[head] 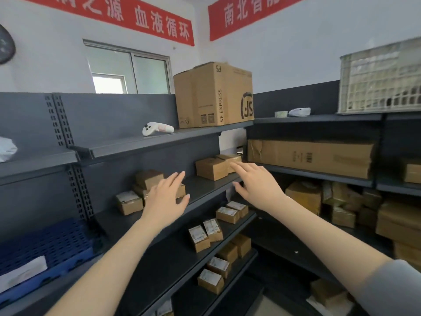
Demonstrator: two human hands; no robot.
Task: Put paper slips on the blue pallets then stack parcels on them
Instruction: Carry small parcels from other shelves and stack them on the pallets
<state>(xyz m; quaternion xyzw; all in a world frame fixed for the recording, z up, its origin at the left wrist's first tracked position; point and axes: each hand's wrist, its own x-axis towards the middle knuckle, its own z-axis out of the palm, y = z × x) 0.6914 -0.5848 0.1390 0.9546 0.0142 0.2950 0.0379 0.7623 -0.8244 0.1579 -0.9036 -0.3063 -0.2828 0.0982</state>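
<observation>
A blue pallet (45, 245) sits low at my left with a paper slip (22, 273) on it. I judge I'm fetching parcels: my left hand (167, 197) and right hand (256, 184), both spread and empty, reach toward shelf parcels (210, 168), which I must grip next.

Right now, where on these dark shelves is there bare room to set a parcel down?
The top shelf is bare left of the white controller. The middle shelf is bare between the left box cluster and the two boxes by the corner. The blue pallet is mostly free behind its paper slip. The right-hand lower shelves are crowded.
</observation>
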